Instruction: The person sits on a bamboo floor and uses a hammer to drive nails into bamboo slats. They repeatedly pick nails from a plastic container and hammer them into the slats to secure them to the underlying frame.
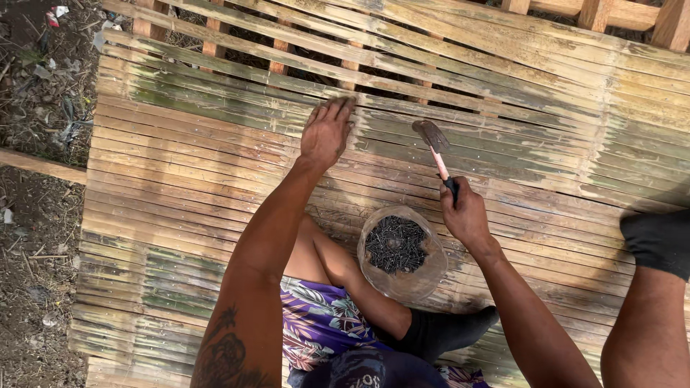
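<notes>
My left hand [327,131] presses flat on the bamboo slat platform [180,179], fingers reaching to the edge of a gap between slats. My right hand [466,214] grips the dark handle of a hammer [434,146] with a pink shaft; its rusty head is raised just above the slats, right of my left hand. A clear plastic bag of dark nails [399,248] lies open on the slats between my arms, close to my right wrist.
I sit on the platform with my bent leg in purple floral shorts [323,323] and dark socks [438,334]. The far slats [374,65] are spaced apart with gaps. Bare littered soil [39,237] lies beyond the left edge.
</notes>
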